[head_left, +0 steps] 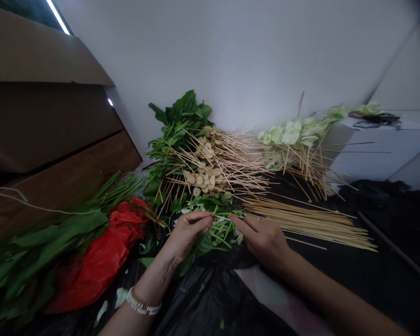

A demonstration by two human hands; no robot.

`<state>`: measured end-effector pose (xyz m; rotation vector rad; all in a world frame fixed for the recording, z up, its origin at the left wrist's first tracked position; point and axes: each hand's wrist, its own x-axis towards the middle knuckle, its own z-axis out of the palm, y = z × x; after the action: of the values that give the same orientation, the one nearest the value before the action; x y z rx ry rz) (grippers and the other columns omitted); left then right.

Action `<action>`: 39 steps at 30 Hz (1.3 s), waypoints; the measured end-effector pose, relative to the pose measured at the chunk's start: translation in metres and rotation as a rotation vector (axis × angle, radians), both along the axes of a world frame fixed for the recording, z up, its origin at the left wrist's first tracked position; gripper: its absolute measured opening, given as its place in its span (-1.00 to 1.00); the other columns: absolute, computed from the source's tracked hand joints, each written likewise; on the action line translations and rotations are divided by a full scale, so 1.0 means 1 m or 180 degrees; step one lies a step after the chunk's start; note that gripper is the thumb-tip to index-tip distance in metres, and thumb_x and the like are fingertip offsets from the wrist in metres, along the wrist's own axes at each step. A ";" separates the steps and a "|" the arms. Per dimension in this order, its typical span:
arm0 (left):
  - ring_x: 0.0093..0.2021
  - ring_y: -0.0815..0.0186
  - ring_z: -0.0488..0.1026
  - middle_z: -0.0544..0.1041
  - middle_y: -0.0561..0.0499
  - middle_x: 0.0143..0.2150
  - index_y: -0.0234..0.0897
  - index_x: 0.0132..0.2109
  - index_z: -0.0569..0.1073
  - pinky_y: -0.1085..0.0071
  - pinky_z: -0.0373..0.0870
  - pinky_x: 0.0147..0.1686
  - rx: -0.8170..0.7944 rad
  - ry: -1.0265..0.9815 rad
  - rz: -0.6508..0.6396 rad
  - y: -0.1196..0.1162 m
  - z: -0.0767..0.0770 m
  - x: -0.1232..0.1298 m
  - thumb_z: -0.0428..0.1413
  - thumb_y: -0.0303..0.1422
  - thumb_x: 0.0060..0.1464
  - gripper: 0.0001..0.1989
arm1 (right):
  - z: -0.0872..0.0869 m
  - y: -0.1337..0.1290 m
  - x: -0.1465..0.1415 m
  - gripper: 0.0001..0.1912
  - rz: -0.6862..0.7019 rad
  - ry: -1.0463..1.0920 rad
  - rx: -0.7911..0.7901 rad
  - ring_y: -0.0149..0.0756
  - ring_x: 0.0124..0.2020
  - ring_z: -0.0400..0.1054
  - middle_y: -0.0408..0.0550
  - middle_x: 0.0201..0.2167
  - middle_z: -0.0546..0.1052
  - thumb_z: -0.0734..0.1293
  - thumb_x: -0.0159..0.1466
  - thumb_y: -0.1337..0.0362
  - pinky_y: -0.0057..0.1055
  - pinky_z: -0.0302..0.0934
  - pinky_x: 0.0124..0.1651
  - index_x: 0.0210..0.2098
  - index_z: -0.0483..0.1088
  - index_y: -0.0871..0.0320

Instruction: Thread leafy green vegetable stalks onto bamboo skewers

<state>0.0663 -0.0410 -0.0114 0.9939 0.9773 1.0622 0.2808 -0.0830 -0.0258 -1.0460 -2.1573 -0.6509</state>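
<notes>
My left hand (190, 232), with a beaded bracelet at the wrist, pinches a small green stem (215, 210) between thumb and fingertips. Opposite it, my right hand (262, 239) has its fingers closed on a thin skewer (223, 218) whose tip points at the left fingertips. Both hands are above a heap of cut green stems and leaves (221, 233). Just behind them lies a pile of skewers threaded with pale round slices (206, 179). Loose bare skewers (315, 221) lie in a bundle beyond my right hand.
Leafy greens (182, 114) stand at the back against the wall. Skewered pale green leaves (294, 133) are at the back right. A red plastic bag (101, 261) with long greens (52, 247) lies at the left. Black plastic (203, 303) covers the surface in front.
</notes>
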 end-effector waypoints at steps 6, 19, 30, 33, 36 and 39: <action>-0.48 0.41 0.38 0.57 0.02 -0.51 -0.29 -0.40 0.65 0.47 0.29 -0.41 -0.0017 0.0113 0.0045 0.001 -0.001 -0.001 0.46 -0.28 -0.39 -0.69 | 0.000 -0.001 -0.001 -0.65 -0.0006 -0.0011 -0.0062 -0.40 -0.53 0.28 -0.11 -0.49 0.48 0.11 0.37 0.45 -0.39 0.07 -0.44 0.01 0.44 0.22; -0.49 0.43 0.36 0.55 0.04 -0.54 -0.29 -0.44 0.65 0.48 0.25 -0.40 -0.0062 0.0262 -0.0058 0.000 0.000 -0.001 0.45 -0.30 -0.39 -0.73 | -0.004 -0.003 -0.006 -0.67 0.0131 0.0102 -0.0047 -0.37 -0.54 0.29 -0.10 -0.51 0.48 0.13 0.35 0.47 -0.39 0.11 -0.47 0.00 0.43 0.28; -0.47 0.41 0.37 0.54 0.05 -0.51 -0.29 -0.43 0.65 0.48 0.28 -0.37 0.0168 0.0375 -0.0755 -0.009 -0.002 0.005 0.41 -0.32 -0.25 -0.82 | -0.012 -0.004 -0.018 -0.70 0.0456 0.0242 -0.0139 -0.36 -0.49 0.34 -0.08 -0.49 0.48 0.06 0.38 0.48 -0.42 0.14 -0.44 -0.12 0.39 0.30; -0.43 0.37 0.41 0.58 0.01 -0.47 -0.29 -0.37 0.66 0.46 0.32 -0.33 0.0285 0.0470 -0.0772 -0.008 -0.003 0.004 0.40 -0.24 -0.22 -0.75 | -0.008 -0.003 -0.016 -0.71 0.0417 0.0280 -0.0082 -0.37 -0.52 0.31 -0.12 -0.53 0.45 0.05 0.39 0.48 -0.41 0.09 -0.45 -0.17 0.39 0.26; -0.40 0.33 0.45 0.62 -0.05 -0.38 -0.30 -0.28 0.66 0.44 0.35 -0.32 0.0388 0.0598 -0.0450 -0.001 -0.003 -0.002 0.33 -0.11 -0.13 -0.65 | -0.002 0.001 -0.007 -0.75 0.0207 0.0438 0.0088 -0.37 -0.52 0.29 -0.12 -0.53 0.46 0.10 0.37 0.47 -0.39 0.05 -0.44 -0.18 0.40 0.24; -0.33 0.29 0.49 0.65 -0.08 -0.29 -0.30 -0.27 0.64 0.41 0.38 -0.27 0.0688 0.0935 -0.0065 0.007 -0.007 -0.008 0.30 -0.13 -0.07 -0.68 | 0.003 0.005 0.005 -0.81 -0.0067 0.0559 0.0175 -0.36 -0.53 0.28 -0.10 -0.51 0.49 0.17 0.35 0.46 -0.37 0.03 -0.42 -0.21 0.42 0.23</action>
<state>0.0585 -0.0335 -0.0181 1.3632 1.1015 1.0381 0.2854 -0.0777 -0.0229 -1.0573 -1.9695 -0.6013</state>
